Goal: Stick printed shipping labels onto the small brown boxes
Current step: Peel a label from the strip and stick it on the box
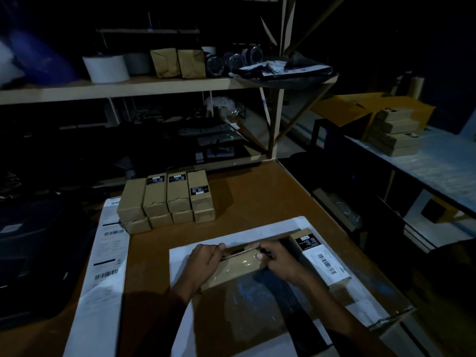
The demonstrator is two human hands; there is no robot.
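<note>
A small brown box (235,269) lies on a white sheet (257,233) near the table's front. My left hand (203,261) grips its left end with the thumb up on the far edge. My right hand (277,258) pinches the far edge at its right end. Right beside it lies another brown box (322,258) with a white shipping label and a black sticker on top. A strip of printed labels (108,256) lies at the left. Behind it stands a stack of brown boxes (167,199) with black stickers.
A wooden shelf (154,85) at the back carries a white roll, brown parcels and tape rolls. More brown boxes (394,132) are piled on a side table at the right. A dark machine (31,253) stands at the far left. The table's right edge drops off.
</note>
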